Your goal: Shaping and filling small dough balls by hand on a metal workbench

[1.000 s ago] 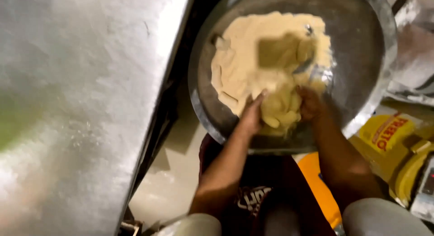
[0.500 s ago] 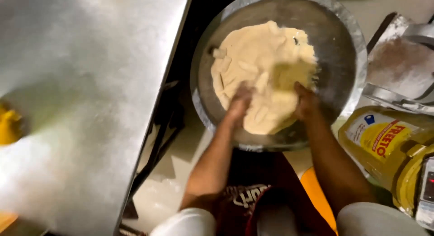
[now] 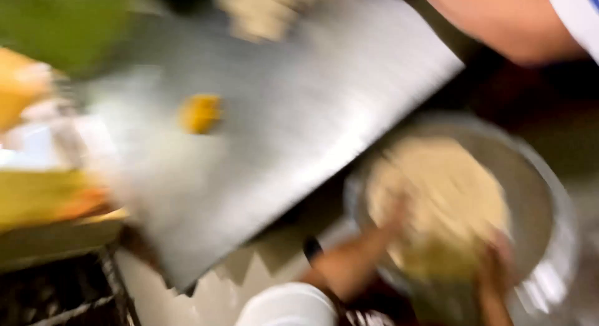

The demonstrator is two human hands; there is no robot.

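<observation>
A wide metal bowl point(image 3: 552, 195) sits at the lower right, with a pale mass of dough point(image 3: 449, 189) inside it. My left hand point(image 3: 394, 218) presses on the near left side of the dough. My right hand point(image 3: 496, 268) rests on its near right edge. The picture is heavily blurred, so the fingers cannot be made out. My forearms reach up into the bowl from the bottom edge of the view.
A steel tabletop point(image 3: 281, 145) slants across the middle, with a small yellow lump point(image 3: 199, 112) on it. Yellow packages point(image 3: 37, 198) lie at the left. Another person's bare arm point(image 3: 499, 23) crosses the top right. A pale heap point(image 3: 268, 11) is at the top.
The view has swung and tilted, so the bowl now sits lower right and the tabletop fills the middle. Both my hands stay on the dough. Another person's arm has come into view.
</observation>
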